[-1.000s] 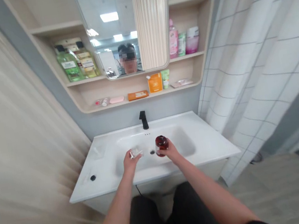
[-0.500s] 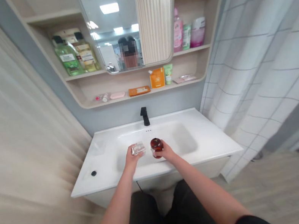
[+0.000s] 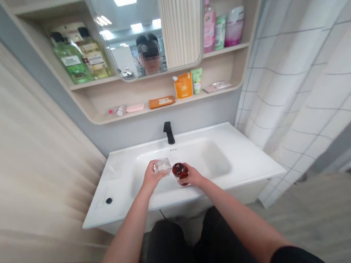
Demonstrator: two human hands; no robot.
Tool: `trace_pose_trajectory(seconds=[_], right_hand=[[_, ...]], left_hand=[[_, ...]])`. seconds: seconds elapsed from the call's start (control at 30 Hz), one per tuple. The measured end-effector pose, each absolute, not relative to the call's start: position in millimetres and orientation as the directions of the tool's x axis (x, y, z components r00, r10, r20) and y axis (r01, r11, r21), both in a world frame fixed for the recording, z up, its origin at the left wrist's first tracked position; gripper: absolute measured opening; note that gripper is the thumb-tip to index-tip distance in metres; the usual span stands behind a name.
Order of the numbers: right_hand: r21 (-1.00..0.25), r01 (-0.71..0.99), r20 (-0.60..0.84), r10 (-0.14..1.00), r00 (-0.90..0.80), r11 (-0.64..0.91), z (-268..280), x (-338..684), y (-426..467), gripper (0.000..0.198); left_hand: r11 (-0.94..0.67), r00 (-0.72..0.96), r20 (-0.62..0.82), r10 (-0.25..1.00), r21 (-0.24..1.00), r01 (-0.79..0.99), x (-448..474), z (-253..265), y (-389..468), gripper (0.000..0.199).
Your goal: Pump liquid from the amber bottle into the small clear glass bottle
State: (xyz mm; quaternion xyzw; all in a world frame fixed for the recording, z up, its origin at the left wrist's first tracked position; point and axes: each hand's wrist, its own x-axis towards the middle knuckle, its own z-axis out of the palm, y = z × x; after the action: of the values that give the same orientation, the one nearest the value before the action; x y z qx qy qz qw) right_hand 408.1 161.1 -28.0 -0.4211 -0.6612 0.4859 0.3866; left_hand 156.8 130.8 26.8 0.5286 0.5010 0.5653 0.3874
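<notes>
Above the front part of the white sink point(image 3: 216, 160), my left hand point(image 3: 151, 177) is closed around a clear transparent cup point(image 3: 162, 165), tilted on its side with its mouth toward the bottle. Just to the right, my right hand point(image 3: 193, 177) grips a reddish-brown bottle point(image 3: 179, 170). The bottle's top leans toward the cup, and the two are very close; whether they touch I cannot tell. Any liquid inside the cup is too small to make out. A small round black cap point(image 3: 109, 201) lies on the left side of the counter.
A black faucet point(image 3: 168, 132) stands behind the basin. The shelf above holds an orange pouch point(image 3: 183, 85), an orange pack point(image 3: 161, 102), a pink case point(image 3: 135, 107) and a green tube point(image 3: 197, 81). Green and yellow bottles point(image 3: 72, 61) stand higher left, below the mirror cabinet's point(image 3: 128, 17) top.
The bottle has shifted left and now tilts toward the cup. My left hand has turned the cup slightly and brought it nearer the bottle. The camera view has shifted a little.
</notes>
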Motion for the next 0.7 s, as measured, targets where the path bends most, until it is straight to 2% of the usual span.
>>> trace_pose_trajectory(seconds=[0.4,0.7], right_hand=[[-0.976,0.164,0.072,0.93,-0.361,0.14,-38,408,168,0.071],[-0.959,0.219,0.09,0.923,-0.373,0.182,-42,409,170,0.072]], left_hand=[[-0.215,-0.093,0.246,0.965,0.941,0.263,154,37,135,0.08],[-0.154,0.0,0.167,0.986,0.908,0.39,147,49,135,0.088]])
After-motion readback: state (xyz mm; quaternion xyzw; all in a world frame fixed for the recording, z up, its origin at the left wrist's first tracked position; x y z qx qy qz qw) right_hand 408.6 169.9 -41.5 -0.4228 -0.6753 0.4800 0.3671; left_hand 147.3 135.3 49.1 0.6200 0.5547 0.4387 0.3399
